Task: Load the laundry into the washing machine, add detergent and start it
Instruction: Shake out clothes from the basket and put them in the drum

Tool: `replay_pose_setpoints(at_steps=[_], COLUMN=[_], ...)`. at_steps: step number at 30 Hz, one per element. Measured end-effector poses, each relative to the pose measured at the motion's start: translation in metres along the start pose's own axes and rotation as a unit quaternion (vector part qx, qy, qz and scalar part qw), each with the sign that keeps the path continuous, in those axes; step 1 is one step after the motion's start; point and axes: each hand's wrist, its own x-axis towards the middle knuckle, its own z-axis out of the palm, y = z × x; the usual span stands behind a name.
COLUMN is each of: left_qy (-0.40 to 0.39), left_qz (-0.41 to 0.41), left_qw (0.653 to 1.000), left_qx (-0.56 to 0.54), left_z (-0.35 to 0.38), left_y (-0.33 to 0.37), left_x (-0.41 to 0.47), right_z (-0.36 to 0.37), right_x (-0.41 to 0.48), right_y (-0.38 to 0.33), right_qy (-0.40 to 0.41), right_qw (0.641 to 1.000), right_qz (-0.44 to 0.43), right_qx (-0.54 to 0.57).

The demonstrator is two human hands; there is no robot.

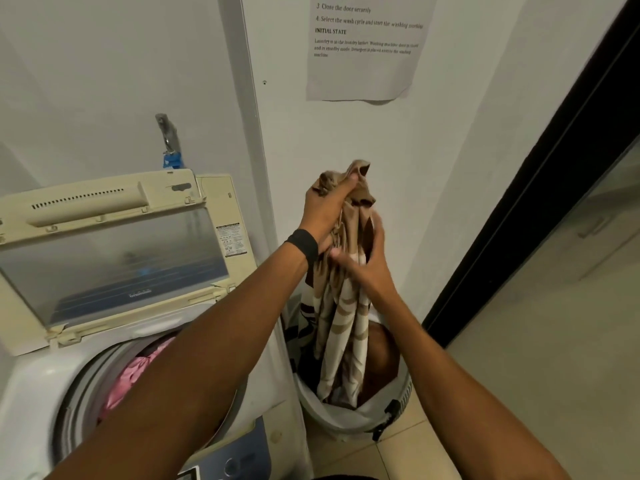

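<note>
At the left of the scene stands a top-loading washing machine (41,393) with its lid (114,258) raised and leaning back toward the far wall. Pink laundry (130,377) lies inside the drum, partly hidden by the left forearm that crosses above the opening. Behind the lid, a tap (169,136) with a blue fitting sticks out of the wall.

Right of the machine, just beside it on the tiled floor, sits a round laundry basket (349,419) with a pale rim. A long brown-and-cream patterned cloth (343,320) hangs up out of it, its lower end still down inside the basket. The left hand (329,216), a black band on its wrist, is clenched around the bunched top of the cloth, holding it high above the basket. The right hand (367,261) grips the same cloth just below, fingers wrapped around the gathered folds.

On the far wall above the hands hangs a printed instruction sheet (363,64). At the far right runs a dark door frame (540,188).
</note>
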Motion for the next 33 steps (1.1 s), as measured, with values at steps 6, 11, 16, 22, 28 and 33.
replay_pose_setpoints(at_steps=[6, 11, 16, 22, 28, 33], left_qy=[0.019, 0.050, -0.001, -0.172, -0.057, 0.058], left_qz=[0.011, 0.220, 0.286, 0.168, 0.169, 0.180], left_qw=[0.996, 0.966, 0.855, 0.904, 0.936, 0.954], left_qx=[-0.083, 0.128, 0.432, 0.353, 0.304, 0.233], left_z=[0.039, 0.009, -0.027, -0.020, -0.017, -0.008], left_y=[0.046, 0.054, 0.007, -0.023, -0.032, -0.024], left_x=[0.001, 0.012, 0.022, -0.004, -0.014, -0.015], right_z=[0.020, -0.021, -0.051, -0.054, -0.056, -0.041], right_x=[-0.020, -0.013, 0.011, 0.038, 0.034, 0.006], right_y=[0.048, 0.045, -0.022, -0.072, -0.058, -0.030], right_qy=[-0.059, -0.036, 0.059, -0.009, -0.132, -0.024], right_qw=[0.987, 0.984, 0.997, 1.000, 0.988, 0.998], right_qz=[0.137, 0.129, 0.044, 0.002, 0.066, 0.020], right_qx=[-0.067, -0.116, -0.012, 0.005, -0.037, -0.049])
